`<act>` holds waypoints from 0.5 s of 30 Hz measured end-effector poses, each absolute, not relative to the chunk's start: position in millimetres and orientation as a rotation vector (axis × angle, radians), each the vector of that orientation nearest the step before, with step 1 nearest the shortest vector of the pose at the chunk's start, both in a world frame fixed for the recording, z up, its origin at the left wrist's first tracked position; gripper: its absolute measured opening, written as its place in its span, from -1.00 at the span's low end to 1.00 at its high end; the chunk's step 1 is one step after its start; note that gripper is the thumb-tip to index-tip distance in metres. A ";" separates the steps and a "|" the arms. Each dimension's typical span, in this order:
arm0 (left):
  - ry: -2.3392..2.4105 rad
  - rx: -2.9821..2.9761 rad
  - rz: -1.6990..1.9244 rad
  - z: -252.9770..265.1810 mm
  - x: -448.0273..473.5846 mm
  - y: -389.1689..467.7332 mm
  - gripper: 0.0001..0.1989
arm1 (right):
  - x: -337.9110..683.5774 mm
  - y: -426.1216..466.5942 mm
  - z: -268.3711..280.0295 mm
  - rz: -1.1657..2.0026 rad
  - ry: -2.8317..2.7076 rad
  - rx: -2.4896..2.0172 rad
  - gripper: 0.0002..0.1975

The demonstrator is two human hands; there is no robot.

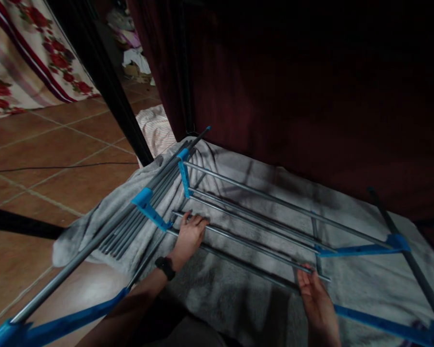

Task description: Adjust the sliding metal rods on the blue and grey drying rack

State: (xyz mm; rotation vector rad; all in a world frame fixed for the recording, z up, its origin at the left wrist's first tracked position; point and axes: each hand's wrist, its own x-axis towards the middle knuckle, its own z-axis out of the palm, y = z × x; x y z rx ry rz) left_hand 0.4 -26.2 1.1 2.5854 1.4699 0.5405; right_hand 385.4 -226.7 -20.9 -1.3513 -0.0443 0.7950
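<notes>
A half-assembled rack of grey metal tubes and blue plastic brackets lies before me on a grey blanket. My left hand, with a dark watch on its wrist, is closed over a loose-looking metal rod near its left end. Palm turned up, my right hand pinches the same rod close to its right end. Close to the rod's left end is a blue bracket; another blue bracket stands farther back. On the right, a blue bracket joins a crossbar to a side tube.
Several spare rods lie bundled on the blanket at the left. Black posts and a dark red cloth bound the space. A cable crosses the tiled floor near a floral curtain.
</notes>
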 end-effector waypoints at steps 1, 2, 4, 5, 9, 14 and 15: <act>1.425 2.613 0.516 2.5 1.0 -25.9 -0.68 | 387.7 -226.8 -23.3 0.801 -0.008 -1.345 -0.76; 1.383 2.636 0.498 3.8 1.7 -25.6 -0.67 | 390.1 -227.4 -25.7 0.804 0.023 -1.340 -0.77; 1.318 2.670 0.473 6.0 2.8 -25.1 -0.67 | 395.0 -229.7 -30.0 0.811 0.052 -1.339 -0.78; 1.288 2.682 0.463 6.9 3.2 -24.9 -0.67 | 397.2 -230.8 -31.8 0.816 0.059 -1.341 -0.79; 1.144 2.738 0.423 9.1 5.2 -24.3 -0.67 | 403.3 -229.7 -36.6 0.836 0.080 -1.330 -0.82; 1.087 2.760 0.463 6.3 7.9 -21.4 -0.61 | 398.1 -221.0 -32.9 0.841 0.039 -1.301 -0.84; 1.084 2.756 0.490 4.9 7.5 -20.7 -0.61 | 395.0 -220.2 -30.6 0.835 -0.001 -1.297 -0.83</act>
